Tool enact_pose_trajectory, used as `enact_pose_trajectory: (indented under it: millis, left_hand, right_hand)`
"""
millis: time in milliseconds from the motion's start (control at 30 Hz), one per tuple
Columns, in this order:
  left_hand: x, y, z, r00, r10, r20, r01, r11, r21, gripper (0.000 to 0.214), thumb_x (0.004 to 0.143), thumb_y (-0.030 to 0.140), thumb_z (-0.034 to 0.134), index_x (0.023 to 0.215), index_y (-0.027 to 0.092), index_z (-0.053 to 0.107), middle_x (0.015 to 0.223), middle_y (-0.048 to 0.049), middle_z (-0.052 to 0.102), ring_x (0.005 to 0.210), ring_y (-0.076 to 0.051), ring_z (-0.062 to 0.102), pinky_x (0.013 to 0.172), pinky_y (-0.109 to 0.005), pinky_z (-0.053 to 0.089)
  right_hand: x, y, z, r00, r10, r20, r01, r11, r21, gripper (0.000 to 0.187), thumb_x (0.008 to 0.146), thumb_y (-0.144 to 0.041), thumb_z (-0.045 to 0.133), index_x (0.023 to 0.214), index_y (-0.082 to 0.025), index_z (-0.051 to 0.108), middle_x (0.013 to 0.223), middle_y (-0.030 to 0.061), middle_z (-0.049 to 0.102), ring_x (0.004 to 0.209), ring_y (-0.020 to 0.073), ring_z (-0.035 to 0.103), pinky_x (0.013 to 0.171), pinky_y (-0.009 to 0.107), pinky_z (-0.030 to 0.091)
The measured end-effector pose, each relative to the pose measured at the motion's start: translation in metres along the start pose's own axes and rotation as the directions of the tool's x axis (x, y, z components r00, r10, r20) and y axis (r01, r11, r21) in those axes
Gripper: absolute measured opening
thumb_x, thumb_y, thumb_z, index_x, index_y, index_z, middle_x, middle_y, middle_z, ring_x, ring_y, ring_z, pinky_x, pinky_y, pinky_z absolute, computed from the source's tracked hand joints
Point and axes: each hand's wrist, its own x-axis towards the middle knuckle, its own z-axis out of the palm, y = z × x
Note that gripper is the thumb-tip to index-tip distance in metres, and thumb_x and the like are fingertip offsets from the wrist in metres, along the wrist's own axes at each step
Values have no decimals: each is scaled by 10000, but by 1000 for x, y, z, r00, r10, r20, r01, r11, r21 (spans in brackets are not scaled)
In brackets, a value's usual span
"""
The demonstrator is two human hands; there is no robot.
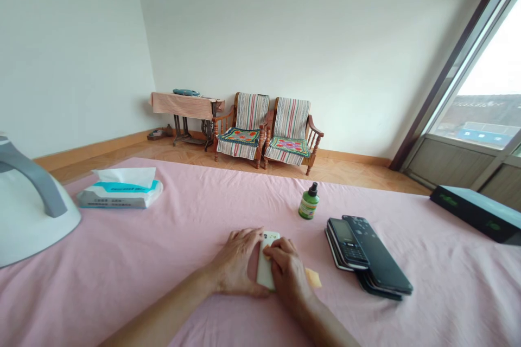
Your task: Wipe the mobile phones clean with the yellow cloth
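A white mobile phone [265,274] lies back up on the pink cloth, its camera at the far end. My left hand [238,263] grips it by its ends, fingers at the top and thumb at the bottom edge. Over the phone's right side, my right hand [287,265] is closed, pressing a small orange-yellow piece [266,250] against the back. Whether that piece is cloth or sponge I cannot tell, as the fingers hide most of it. Another pale yellow piece [313,278] rests on the cloth just right of my right wrist.
Stacked phones [348,244] lie at the right beside a dark flat stack [382,260]. Behind them stands a green spray bottle [309,203]. A black box [480,211] is far right; a tissue pack [122,190] and a white kettle [32,206] are left. Two chairs [252,114] stand beyond.
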Motion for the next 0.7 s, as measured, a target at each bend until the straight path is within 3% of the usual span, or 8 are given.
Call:
enact_pose_trajectory:
  millis: [133,367,567,700]
  left_hand:
    - [-1,2,-4,1000,0,32,1,1000,-31,1021,464,569,788,1319,182,383,1407,-152,403,1272,-356,364,1071,-488,257]
    - [-1,-3,2,1000,-7,2,7,1000,-29,1114,452,600,768,1386,217,297,1386,-129,419,1259,-373,372,1058,-492,262]
    - [1,-2,-2,999,29,29,-28,999,-33,1019,497,636,730,1353,214,374,1370,-117,440,1234,-356,392,1060,-475,258]
    - [1,2,-4,999,5,38,-4,999,-36,1031,487,645,729,1352,210,372,1358,-123,444,1226,-360,397,1054,-496,263]
  right_hand:
    - [16,16,5,999,7,-49,-7,1000,-1,354,764,39,424,848,-177,691,830,57,576,819,175,519,737,273,431]
    - [-1,6,7,1000,4,9,-4,1000,-10,338,667,70,449,742,-186,656,816,46,563,818,178,518,704,258,427]
    - [19,14,11,1000,11,-5,-11,999,-49,392,725,63,417,873,-187,682,866,64,574,845,192,511,751,287,434]
    - [21,13,12,1000,7,-6,-8,998,-57,355,733,54,431,821,-189,675,826,60,580,821,200,504,739,297,429]
